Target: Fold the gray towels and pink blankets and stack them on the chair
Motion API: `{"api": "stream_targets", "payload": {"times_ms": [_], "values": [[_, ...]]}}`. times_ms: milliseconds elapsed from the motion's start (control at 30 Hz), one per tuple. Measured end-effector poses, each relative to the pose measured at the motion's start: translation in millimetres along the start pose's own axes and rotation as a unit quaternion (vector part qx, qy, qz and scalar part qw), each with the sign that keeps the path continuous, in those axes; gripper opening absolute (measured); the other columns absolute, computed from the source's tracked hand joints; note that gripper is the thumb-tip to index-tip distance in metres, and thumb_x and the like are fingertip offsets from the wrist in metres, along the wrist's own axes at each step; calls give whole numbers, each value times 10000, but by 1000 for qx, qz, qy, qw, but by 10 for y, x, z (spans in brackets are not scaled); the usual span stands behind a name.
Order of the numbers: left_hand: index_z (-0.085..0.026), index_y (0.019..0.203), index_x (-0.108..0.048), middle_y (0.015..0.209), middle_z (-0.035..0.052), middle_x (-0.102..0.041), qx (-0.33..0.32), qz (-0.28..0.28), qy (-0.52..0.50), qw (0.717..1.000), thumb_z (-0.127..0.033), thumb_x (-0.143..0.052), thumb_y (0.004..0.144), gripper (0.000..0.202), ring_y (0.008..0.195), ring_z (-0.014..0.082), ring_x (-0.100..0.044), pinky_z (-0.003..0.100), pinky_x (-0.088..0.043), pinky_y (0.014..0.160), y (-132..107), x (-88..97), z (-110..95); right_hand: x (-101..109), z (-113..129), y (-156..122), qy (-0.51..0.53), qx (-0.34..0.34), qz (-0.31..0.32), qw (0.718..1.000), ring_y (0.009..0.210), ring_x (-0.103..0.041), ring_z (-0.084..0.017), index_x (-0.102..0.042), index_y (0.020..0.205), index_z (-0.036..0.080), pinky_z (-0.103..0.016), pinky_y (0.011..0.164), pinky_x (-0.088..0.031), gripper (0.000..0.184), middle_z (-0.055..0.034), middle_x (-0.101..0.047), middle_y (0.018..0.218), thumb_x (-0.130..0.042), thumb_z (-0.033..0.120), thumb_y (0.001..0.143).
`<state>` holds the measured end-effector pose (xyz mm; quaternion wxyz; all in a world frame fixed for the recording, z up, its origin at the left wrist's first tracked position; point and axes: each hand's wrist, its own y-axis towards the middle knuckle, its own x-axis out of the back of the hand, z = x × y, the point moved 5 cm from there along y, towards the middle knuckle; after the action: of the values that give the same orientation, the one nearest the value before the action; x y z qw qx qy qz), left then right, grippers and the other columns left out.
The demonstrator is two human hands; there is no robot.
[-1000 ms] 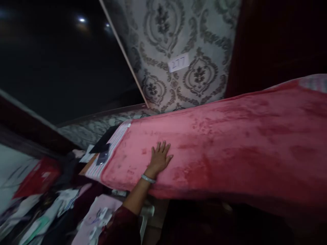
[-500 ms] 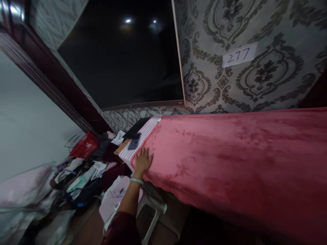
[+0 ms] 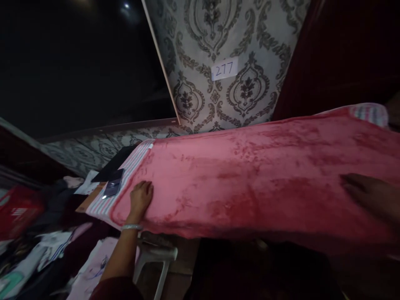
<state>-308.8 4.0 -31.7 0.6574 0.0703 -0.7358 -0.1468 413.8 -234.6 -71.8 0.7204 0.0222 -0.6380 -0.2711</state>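
A pink-red plush blanket [image 3: 203, 175] lies spread over a long surface, its striped underside turned up along the left end. My left hand [image 3: 141, 196] rests on the blanket near that end, fingers loosely bent and nothing visible in them. Pale against the wrist is a bangle [image 3: 131, 227]. At the right, my right hand [image 3: 371, 196] is over the blanket with fingers stretched out, somewhat blurred; I cannot tell how firmly it touches. A dark phone [image 3: 114, 183] lies on the striped border, left of my left hand.
Beyond the blanket are a patterned wall with a "277" paper [image 3: 224, 69] and a large dark TV [image 3: 78, 62]. Heaped clothes [image 3: 53, 246] and a red basket [image 3: 20, 212] are at the left. A white plastic stool [image 3: 158, 255] stands below the blanket's front edge.
The view has swung right, bringing my right hand and the blanket's far right corner into sight. My left hand stays near the left end, its spread fingers now drawn closer together.
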Motion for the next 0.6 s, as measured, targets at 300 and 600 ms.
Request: {"api": "stream_targets", "payload": {"times_ms": [300,600], "values": [[-128,1243,-673,1270,176,-654,96,-21,7,995,-368,-416,950,458,1118,304,-614,399,-491,919,34,188,238,-362,1951,244,94,185,100,973,1030,-642,-294,-723,1027,178,-441,951,-501,399,-148,-717,1085,-378,359,939],[-98,1316,-615,1342,223,-583,177,9,9,984,-326,-458,960,451,1241,371,-525,473,-401,1022,-84,159,239,-614,2152,282,54,209,104,971,958,-634,-314,-700,941,164,-439,856,-502,314,-176,-698,1015,-418,303,925]]}}
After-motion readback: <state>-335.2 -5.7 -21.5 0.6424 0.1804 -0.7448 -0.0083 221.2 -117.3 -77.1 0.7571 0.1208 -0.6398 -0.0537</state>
